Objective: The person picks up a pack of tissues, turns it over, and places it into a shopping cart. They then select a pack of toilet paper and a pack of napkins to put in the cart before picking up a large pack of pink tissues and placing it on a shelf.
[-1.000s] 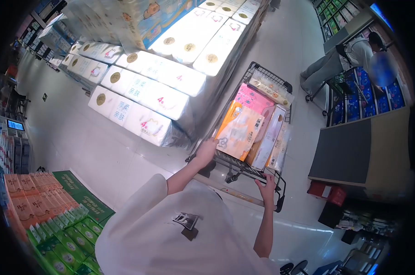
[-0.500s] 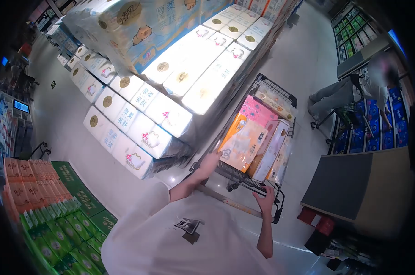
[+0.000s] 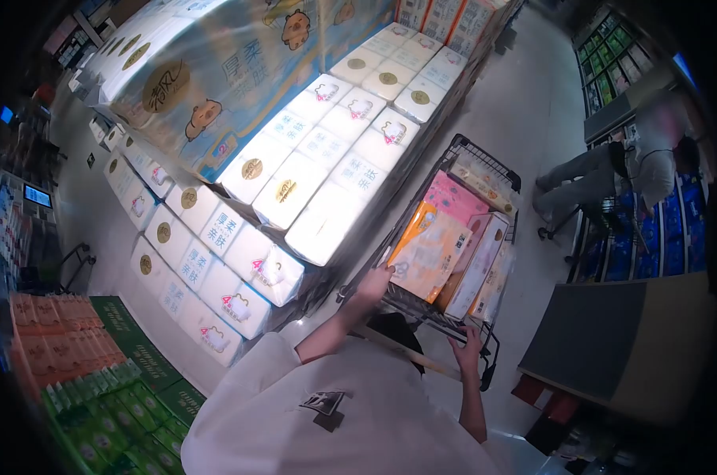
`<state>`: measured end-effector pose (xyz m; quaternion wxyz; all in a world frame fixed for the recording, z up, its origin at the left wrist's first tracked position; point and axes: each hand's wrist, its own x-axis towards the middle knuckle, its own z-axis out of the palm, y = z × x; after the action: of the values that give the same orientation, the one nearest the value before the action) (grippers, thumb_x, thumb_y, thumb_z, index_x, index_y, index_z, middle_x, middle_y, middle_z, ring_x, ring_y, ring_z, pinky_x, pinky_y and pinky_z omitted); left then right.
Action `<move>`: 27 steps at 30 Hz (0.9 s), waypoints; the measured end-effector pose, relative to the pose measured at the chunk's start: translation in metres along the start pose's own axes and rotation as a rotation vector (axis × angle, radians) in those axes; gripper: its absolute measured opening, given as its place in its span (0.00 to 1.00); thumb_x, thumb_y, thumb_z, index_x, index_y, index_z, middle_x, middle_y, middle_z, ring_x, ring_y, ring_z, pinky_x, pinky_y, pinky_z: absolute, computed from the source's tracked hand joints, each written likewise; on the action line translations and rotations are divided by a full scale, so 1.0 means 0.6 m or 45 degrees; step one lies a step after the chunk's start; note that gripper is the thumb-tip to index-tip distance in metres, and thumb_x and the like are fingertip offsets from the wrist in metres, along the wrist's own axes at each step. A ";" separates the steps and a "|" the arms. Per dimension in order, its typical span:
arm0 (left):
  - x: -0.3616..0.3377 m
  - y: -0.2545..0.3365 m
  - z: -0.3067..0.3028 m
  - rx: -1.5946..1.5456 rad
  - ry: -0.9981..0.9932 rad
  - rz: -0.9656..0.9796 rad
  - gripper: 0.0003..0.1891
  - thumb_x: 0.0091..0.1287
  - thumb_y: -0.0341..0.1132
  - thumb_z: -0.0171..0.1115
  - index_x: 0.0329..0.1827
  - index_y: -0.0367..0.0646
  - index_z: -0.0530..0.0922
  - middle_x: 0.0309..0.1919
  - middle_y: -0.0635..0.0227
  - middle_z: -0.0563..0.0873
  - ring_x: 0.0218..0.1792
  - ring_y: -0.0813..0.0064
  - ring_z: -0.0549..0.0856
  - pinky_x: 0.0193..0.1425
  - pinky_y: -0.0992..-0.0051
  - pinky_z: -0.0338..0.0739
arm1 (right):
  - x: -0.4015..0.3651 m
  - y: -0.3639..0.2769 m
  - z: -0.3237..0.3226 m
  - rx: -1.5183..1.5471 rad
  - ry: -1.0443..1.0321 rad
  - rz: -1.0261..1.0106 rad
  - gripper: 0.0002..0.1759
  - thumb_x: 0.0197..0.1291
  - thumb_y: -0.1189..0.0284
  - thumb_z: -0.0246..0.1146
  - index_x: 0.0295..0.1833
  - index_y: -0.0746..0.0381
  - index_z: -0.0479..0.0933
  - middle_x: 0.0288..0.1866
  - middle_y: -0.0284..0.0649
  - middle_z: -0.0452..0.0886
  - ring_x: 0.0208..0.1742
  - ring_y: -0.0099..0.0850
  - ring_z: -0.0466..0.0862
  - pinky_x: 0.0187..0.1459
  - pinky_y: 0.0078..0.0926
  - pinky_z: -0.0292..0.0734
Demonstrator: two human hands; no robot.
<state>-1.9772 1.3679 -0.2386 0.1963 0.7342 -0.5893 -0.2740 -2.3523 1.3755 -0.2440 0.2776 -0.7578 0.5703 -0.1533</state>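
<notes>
A black shopping cart [image 3: 485, 145] stands in front of me, loaded with packaged goods. My left hand [image 3: 372, 286] is at its near left corner, closed on the frame beside an orange pack [image 3: 433, 253]; its fingers are partly hidden. At the near right side, my right hand [image 3: 467, 348] curls its fingers over the cart's rear rim. Inside the cart lie a pink pack [image 3: 456, 195], a long pale box [image 3: 479, 265] and a beige pack [image 3: 482, 188] at the far end.
A large stack of white tissue packs [image 3: 327, 182] borders the cart's left. Green packs [image 3: 121, 419] are piled at lower left. To the right, another person [image 3: 588, 178] stands by a cart near shelves of blue packs [image 3: 675, 229]; a grey-and-tan panel [image 3: 604, 336] is nearer.
The tissue stack has shifted down and left in view, while the cart sits slightly further right and lower. Both my hands stay at the cart. The other person's posture has changed slightly.
</notes>
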 end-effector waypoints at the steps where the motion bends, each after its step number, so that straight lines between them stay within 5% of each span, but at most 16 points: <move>1: 0.010 0.000 0.003 -0.006 -0.013 0.006 0.12 0.63 0.23 0.54 0.48 0.41 0.78 0.47 0.52 0.82 0.49 0.45 0.85 0.53 0.52 0.81 | 0.009 0.009 0.002 0.055 -0.013 -0.013 0.23 0.47 0.64 0.79 0.48 0.58 0.81 0.53 0.40 0.81 0.55 0.41 0.83 0.57 0.39 0.76; 10: 0.150 0.048 -0.021 0.020 -0.020 0.027 0.12 0.71 0.29 0.51 0.53 0.41 0.79 0.48 0.50 0.82 0.49 0.49 0.87 0.55 0.55 0.82 | 0.141 0.043 -0.046 0.081 -0.049 0.050 0.25 0.47 0.63 0.79 0.51 0.56 0.80 0.58 0.37 0.78 0.66 0.39 0.75 0.68 0.41 0.59; 19: 0.326 0.113 -0.031 -0.012 -0.008 0.029 0.09 0.66 0.27 0.55 0.45 0.37 0.82 0.46 0.48 0.84 0.47 0.47 0.87 0.53 0.54 0.83 | 0.321 0.113 -0.107 0.080 0.007 -0.008 0.18 0.45 0.64 0.81 0.39 0.59 0.83 0.53 0.38 0.80 0.57 0.40 0.81 0.60 0.37 0.72; 27: 0.482 0.168 -0.027 -0.012 -0.008 0.108 0.10 0.67 0.29 0.56 0.46 0.39 0.83 0.46 0.49 0.84 0.47 0.46 0.87 0.54 0.53 0.82 | 0.475 0.117 -0.216 -0.004 -0.028 0.050 0.21 0.46 0.59 0.80 0.39 0.60 0.83 0.52 0.38 0.80 0.56 0.40 0.81 0.58 0.40 0.72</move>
<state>-1.9986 1.0632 -0.2140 0.2091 0.7069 -0.6192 -0.2705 -2.3920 1.0591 -0.2065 0.2857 -0.7486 0.5821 -0.1387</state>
